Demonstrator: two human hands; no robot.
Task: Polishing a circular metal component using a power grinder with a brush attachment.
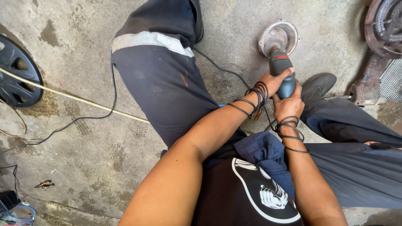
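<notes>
A dark blue-grey power tool (281,69) points down and away from me, its head inside a round metal guard or disc (278,37) resting on the concrete floor. My left hand (274,81) wraps the tool's body from the left side. My right hand (289,104) grips the rear of the same tool just below the left hand. Black cords or bands circle both wrists. A black power cable (217,67) runs from the tool across the floor behind my knee.
My legs in dark work trousers spread left and right of the tool, a black shoe (317,86) beside it. A black wheel cover (16,71) lies far left, a long pale rod (71,97) crosses the floor, and rusty machine parts (383,29) sit top right.
</notes>
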